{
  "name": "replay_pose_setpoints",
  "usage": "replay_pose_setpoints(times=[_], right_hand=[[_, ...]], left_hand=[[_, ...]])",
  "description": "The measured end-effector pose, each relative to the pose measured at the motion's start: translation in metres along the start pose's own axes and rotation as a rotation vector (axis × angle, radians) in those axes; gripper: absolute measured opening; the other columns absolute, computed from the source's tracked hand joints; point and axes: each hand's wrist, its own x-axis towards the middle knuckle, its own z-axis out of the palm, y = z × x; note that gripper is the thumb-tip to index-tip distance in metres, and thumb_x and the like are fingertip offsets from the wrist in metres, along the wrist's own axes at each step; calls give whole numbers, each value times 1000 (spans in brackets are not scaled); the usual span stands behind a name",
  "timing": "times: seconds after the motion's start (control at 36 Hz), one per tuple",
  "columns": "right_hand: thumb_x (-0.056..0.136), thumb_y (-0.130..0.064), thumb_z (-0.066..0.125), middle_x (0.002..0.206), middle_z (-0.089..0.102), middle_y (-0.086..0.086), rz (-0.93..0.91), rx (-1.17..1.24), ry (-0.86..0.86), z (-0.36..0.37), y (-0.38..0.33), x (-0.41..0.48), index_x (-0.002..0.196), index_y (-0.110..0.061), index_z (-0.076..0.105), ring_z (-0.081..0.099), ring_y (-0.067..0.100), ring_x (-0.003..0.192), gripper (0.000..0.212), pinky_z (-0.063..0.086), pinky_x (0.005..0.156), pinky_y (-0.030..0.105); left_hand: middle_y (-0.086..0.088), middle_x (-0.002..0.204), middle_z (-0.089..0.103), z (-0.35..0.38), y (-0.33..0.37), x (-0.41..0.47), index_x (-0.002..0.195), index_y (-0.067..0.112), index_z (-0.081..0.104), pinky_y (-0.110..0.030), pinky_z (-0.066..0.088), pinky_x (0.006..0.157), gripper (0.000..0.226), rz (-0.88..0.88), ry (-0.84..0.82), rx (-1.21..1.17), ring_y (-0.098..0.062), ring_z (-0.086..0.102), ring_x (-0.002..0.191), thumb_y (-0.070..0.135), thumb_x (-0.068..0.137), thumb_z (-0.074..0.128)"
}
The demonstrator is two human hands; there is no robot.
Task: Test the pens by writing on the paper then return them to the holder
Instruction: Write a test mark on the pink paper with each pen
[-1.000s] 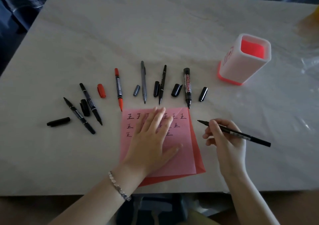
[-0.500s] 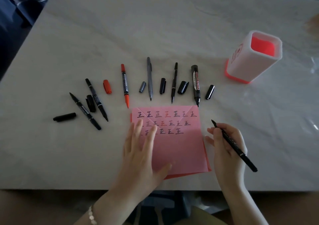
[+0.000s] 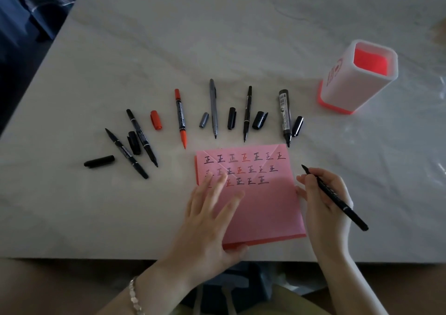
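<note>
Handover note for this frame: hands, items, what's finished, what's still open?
Left hand lies flat on the pink paper, holding nothing. Right hand grips a black pen, its tip just off the paper's right edge. Six uncapped pens and seven loose caps lie above the paper. Holder upright, looks empty. Done: three rows of test marks. Left: finish testing, cap pens, return all.

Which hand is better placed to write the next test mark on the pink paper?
Right. The right hand already grips a black pen, tip uncapped beside the pink paper. The left hand lies flat on the sheet, steadying it.
</note>
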Motion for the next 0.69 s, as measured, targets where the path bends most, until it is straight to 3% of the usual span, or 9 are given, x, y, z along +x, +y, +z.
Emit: replay_pose_setpoints(times=[0.08,0.17,0.33,0.47,0.56,0.64,0.69], right_hand=[[83,-26,57,84,68,1,-23,-23,9,1,-2,-1,80,-41,61,65,26,84,16,53,78,42],[87,-18,57,89,67,8,-22,-42,8,0,-1,-1,82,-37,60,64,30,87,20,53,81,47],[89,-10,56,91,66,11,-19,-77,-10,0,0,0,87,-28,60,64,30,87,19,53,81,48],[89,-13,55,91,67,10,-11,-47,-21,3,0,-3,86,-32,60,64,30,88,20,53,79,44],[89,-8,56,85,66,8,-3,-19,-30,5,0,-2,86,-28,61,65,25,82,20,54,74,36],[88,-5,56,83,66,-2,-9,-18,-27,9,-3,1,85,-24,61,63,7,74,20,52,66,18],[88,-7,56,84,65,-5,-18,-42,-30,11,-4,2,88,-21,61,62,5,75,15,51,66,17]], left_hand=[[-10,150,16,0,0,0,136,26,32,-50,27,101,78,31,36,20,-28,11,137,65,70,43],[-9,149,19,-1,1,-1,135,25,34,-48,29,102,75,22,60,-17,-26,14,137,63,71,47],[21,149,-12,-13,4,2,136,44,14,-38,11,105,72,-166,147,-346,-3,-13,139,66,73,38],[21,152,-3,-17,2,12,133,46,20,-11,8,99,66,-264,213,-519,10,-1,136,66,71,35],[22,151,5,-20,2,19,123,55,22,-2,10,91,53,-261,250,-563,15,4,133,61,74,41],[19,151,11,-22,0,27,123,50,28,-9,15,99,48,-251,282,-600,11,11,134,47,80,49],[15,152,11,-23,0,31,127,44,30,-7,14,98,47,-256,287,-570,9,10,134,42,85,51]])
